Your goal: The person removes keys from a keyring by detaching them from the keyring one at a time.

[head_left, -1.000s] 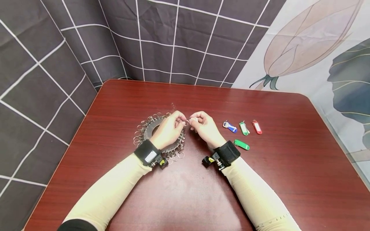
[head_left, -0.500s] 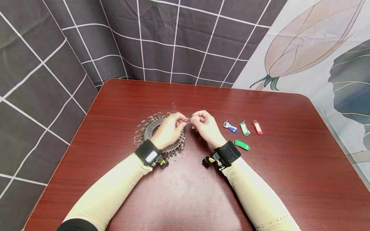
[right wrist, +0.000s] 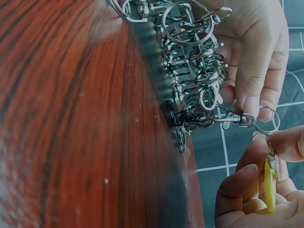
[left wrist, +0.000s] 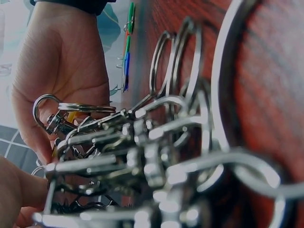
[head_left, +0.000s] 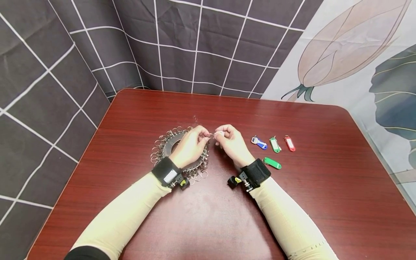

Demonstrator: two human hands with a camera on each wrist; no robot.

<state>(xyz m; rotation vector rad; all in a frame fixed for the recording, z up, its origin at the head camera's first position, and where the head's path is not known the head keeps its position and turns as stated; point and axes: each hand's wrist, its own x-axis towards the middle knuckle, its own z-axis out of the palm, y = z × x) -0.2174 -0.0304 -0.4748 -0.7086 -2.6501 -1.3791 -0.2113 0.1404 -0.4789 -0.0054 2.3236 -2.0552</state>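
Observation:
Over the right side of a grey ring-shaped rack, hung with metal swivel clasps and split rings, my left hand pinches one clasp's key ring at its swivel end. Opposite it, my right hand holds a yellow key tag between thumb and fingers. The tag's metal end meets the ring's lower edge; whether they are linked I cannot tell. In the left wrist view, clasps stand in front of both hands and hide most of the left fingers.
Right of my right hand lie a blue key tag with a key, a green tag, a red tag and another green tag. The reddish-brown table meets a grid-patterned curtain at the back.
Both hands have drawn slightly closer at the key ring, which now shows less between the fingertips. The rack and the loose tags keep their places.

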